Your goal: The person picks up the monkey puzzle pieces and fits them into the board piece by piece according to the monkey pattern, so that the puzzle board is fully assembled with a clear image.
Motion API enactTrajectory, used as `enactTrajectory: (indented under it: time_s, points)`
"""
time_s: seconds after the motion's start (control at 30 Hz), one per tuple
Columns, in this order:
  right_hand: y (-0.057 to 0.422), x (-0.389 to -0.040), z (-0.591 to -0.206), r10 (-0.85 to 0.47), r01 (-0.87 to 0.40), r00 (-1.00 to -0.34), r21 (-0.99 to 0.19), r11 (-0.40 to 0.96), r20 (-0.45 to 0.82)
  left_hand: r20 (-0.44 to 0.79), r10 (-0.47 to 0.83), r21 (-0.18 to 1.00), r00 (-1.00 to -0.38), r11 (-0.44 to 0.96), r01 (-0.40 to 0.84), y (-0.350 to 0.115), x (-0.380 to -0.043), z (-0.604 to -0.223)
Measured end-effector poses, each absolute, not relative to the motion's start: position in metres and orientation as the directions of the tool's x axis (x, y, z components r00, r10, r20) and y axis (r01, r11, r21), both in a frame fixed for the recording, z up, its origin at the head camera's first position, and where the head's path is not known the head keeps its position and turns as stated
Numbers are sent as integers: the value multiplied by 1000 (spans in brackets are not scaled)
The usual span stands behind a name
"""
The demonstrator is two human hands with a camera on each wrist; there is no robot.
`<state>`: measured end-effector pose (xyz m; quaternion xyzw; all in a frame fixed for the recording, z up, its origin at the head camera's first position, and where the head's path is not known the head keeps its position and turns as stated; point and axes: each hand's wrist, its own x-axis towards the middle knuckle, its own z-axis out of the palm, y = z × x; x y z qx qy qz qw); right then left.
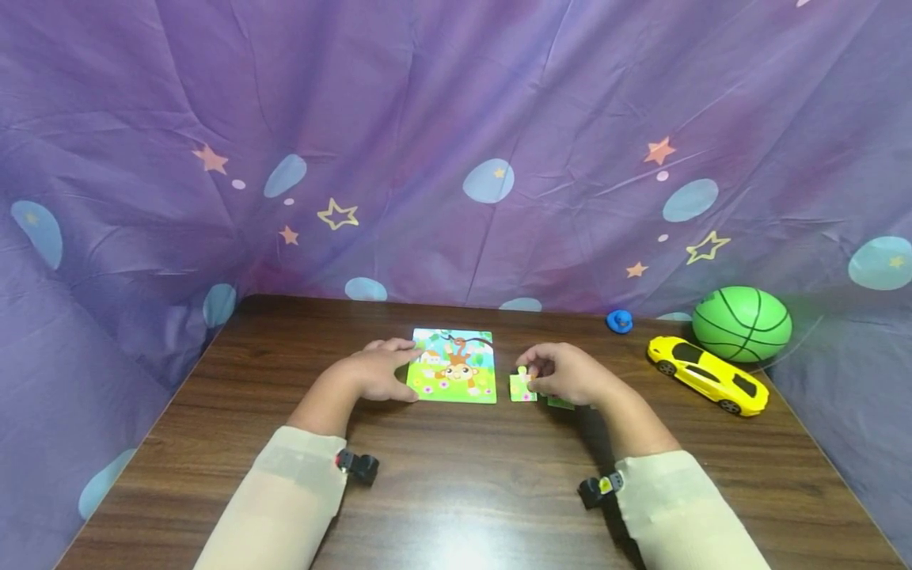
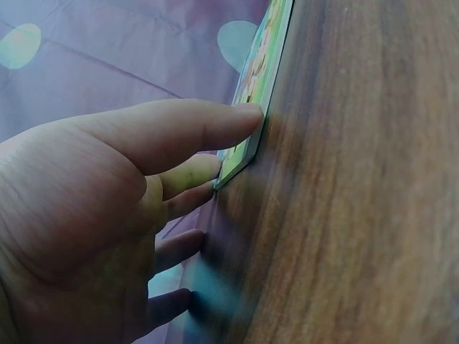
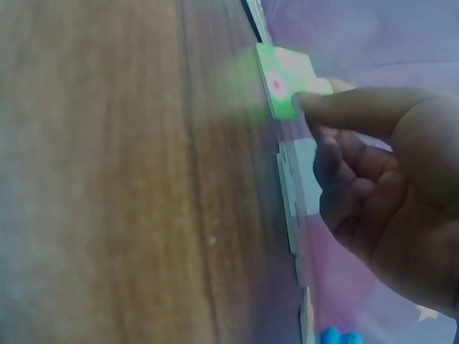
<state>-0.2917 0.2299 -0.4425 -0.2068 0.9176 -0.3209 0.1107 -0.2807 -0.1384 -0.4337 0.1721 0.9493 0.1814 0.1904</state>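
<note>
A square picture puzzle [image 1: 452, 388] with a monkey hanging from a branch lies flat on the brown table. My left hand [image 1: 378, 372] is at its left side; in the left wrist view the thumb rests on the puzzle's near edge [image 2: 252, 147] and the other fingers extend fairly straight at the side. To the right of the puzzle, my right hand [image 1: 566, 374] pinches a green puzzle piece [image 1: 522, 388] with pink flowers between thumb and index finger, raised off the table in the right wrist view. Another green piece [image 1: 560, 403] lies partly hidden under that hand.
A yellow toy car [image 1: 708, 376] stands on the right, in front of a green ball [image 1: 742, 324]. Near the back edge sits a small blue toy [image 1: 620, 321]. A purple patterned cloth [image 1: 427, 237] hangs behind the wooden table [image 1: 456, 475]. More flat pieces [image 3: 289, 208] lie below the right hand.
</note>
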Motion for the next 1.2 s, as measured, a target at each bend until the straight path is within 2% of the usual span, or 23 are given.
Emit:
enactTrajectory:
  time_s: [0.37,0.6,0.87,1.2]
  points:
    - [212,-284,-419,-438,-207,-892,-759,617,-112,-293,394,407,-871,876,260,-138,-281,-436]
    - [176,-287,-413,-517,-274,-855,-805,526,-46,-290,401,407,-869,873,267,-138,-280,-433]
    - [130,-295,-413,-559,-356,-829,-772,526,1,-289,409,403,-866,872,278,-140,-282,-434]
    - [91,-299,-424,-522,-285,-851,-783,552,-58,-294,417,412,-860,867,279,-139,-280,-431]
